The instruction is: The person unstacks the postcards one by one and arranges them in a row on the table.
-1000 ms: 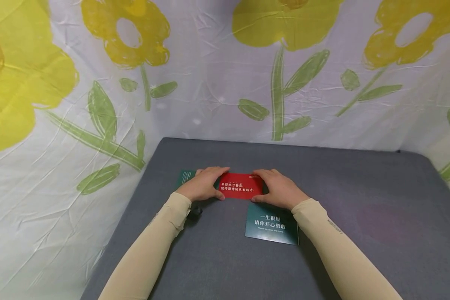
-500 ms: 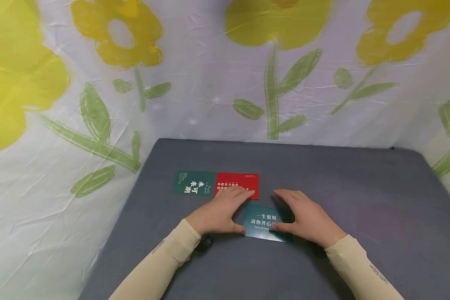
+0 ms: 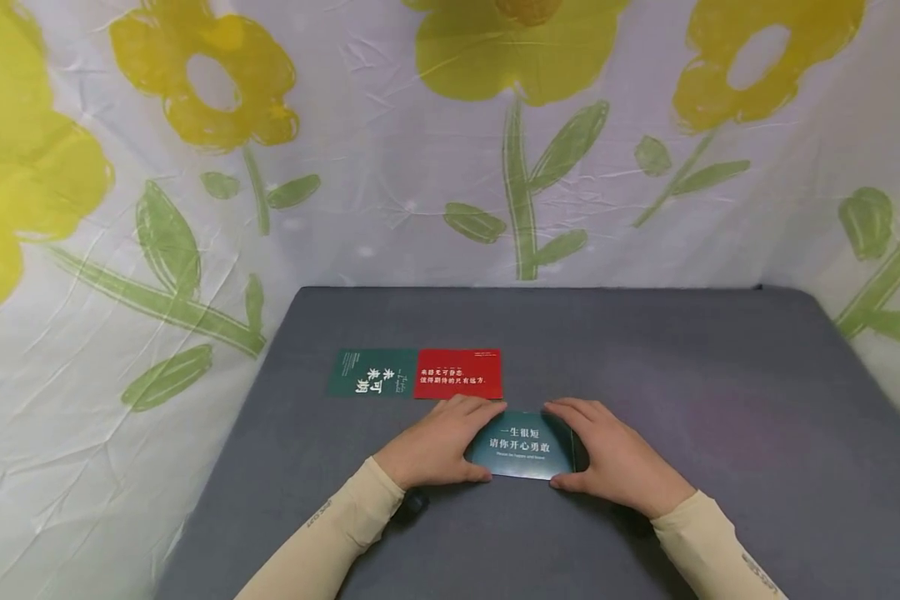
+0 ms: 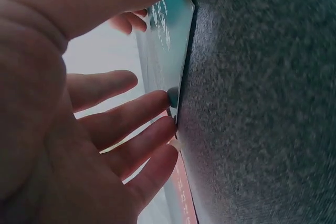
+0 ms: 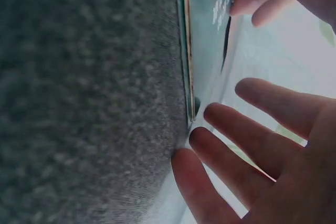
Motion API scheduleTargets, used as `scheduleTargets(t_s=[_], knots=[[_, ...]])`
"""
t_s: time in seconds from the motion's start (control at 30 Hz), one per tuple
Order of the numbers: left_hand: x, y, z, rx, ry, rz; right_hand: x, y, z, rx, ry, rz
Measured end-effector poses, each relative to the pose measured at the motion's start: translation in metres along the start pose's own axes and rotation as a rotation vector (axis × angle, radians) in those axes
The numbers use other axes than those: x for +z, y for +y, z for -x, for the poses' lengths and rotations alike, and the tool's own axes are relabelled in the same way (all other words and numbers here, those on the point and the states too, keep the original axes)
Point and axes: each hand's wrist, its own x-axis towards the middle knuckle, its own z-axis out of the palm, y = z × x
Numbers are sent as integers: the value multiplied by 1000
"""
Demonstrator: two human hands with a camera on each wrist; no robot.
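Note:
A dark teal postcard (image 3: 521, 446) with white lettering lies flat on the grey table. Its right edge looks layered in the right wrist view, where a stacked edge (image 5: 190, 51) shows. At the card's left end is my left hand (image 3: 442, 442), thumb by the lower corner and fingertips at the upper one. The right hand (image 3: 615, 454) frames the other end the same way, its fingers (image 5: 226, 124) extended and spread. Behind them a red postcard (image 3: 459, 373) lies edge to edge with a green postcard (image 3: 371, 372).
The grey table (image 3: 645, 350) reaches back to a white cloth (image 3: 390, 233) printed with yellow flowers. A small black object (image 3: 412, 504) shows under the left wrist.
Both hands have left the red postcard and come down to the teal one. Since half a second ago, the right hand has closed in on its right end. The head view has shifted a little.

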Motion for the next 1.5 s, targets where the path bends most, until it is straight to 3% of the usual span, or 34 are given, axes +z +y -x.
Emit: scheduleTargets(t_s=[0.33, 0.97, 1.5], knots=[[6, -1, -3, 12, 9, 9, 1, 0, -3, 6, -50, -47], [4, -1, -3, 22, 16, -12, 1, 0, -4, -40, -23, -44], [1, -2, -4, 19, 10, 9, -4, 1, -2, -17, -31, -40]])
